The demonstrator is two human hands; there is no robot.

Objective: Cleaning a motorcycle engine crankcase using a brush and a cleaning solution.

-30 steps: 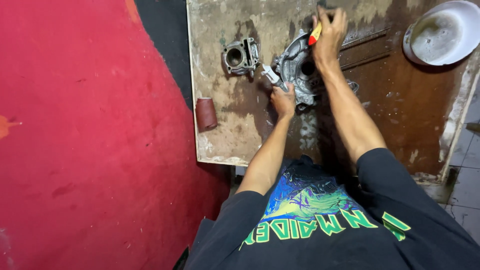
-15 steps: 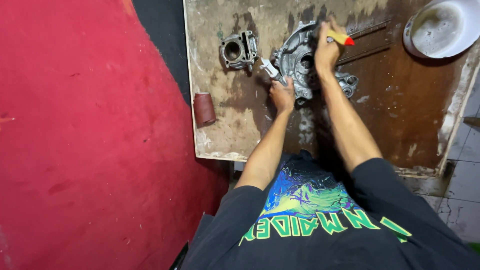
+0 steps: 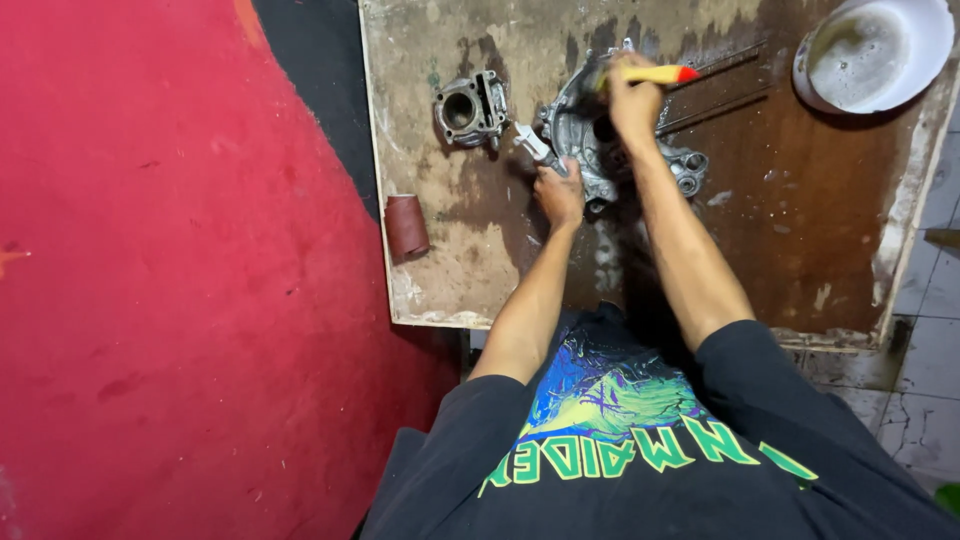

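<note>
I see a white bowl (image 3: 875,55) of sudsy liquid at the counter (image 3: 800,230) corner. Grimy grey engine cover (image 3: 600,140) lies mid-counter. Right hand (image 3: 635,100) clamps a yellow brush (image 3: 650,74) on it, left hand (image 3: 560,195) grips its edge

Grey metal cylinder block (image 3: 471,108) upright on stained wooden board (image 3: 800,230), left part. Roll of dark red sandpaper (image 3: 406,227) at board's left edge, below block. White basin (image 3: 872,52) with soapy water at far right corner. Red surface (image 3: 180,300) left of board. Cracked grey tiles (image 3: 925,360) at right.
</note>
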